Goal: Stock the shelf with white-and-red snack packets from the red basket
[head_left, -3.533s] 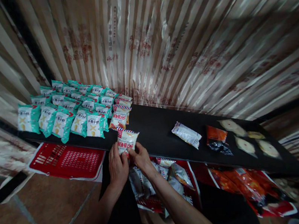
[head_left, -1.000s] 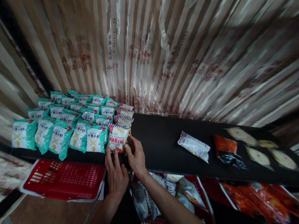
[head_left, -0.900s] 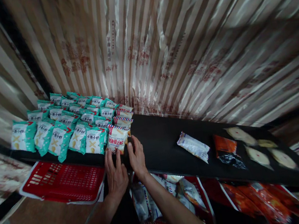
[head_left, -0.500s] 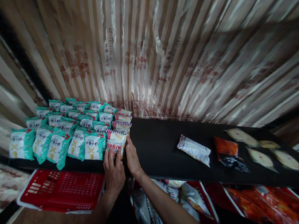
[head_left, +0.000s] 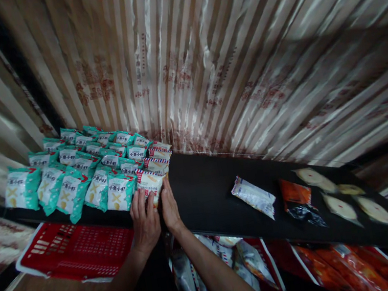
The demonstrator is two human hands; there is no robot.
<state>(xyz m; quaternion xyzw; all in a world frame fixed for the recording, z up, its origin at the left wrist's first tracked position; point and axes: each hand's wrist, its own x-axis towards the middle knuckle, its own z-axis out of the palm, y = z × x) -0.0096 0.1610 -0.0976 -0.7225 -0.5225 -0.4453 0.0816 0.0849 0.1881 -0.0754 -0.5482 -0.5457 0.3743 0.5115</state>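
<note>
Both hands are at the front of a black shelf (head_left: pixel 201 189). A white snack bag with red print (head_left: pixel 150 182) stands at the shelf's front edge, between my hands. My left hand (head_left: pixel 145 223) presses its fingers on the lower front of the bag. Along the bag's right side lies my right hand (head_left: pixel 170 206), fingers together. Two similar bags stand in a row behind it, the nearer one (head_left: pixel 156 164) partly covered. To the left, several teal and white bags (head_left: pixel 121 190) stand upright in rows.
Farther right on the shelf lie a white packet (head_left: pixel 255 197), an orange and black packet (head_left: pixel 297 195) and several round flat packs (head_left: pixel 340 208). Below are a red basket (head_left: pixel 81 249), a basket of silvery packets (head_left: pixel 250 260) and orange packets (head_left: pixel 344 264). A striped sheet (head_left: pixel 183 58) hangs behind.
The view has shifted slightly. My hands remain at the front bag, and its lower part now shows a little less between my fingers.
</note>
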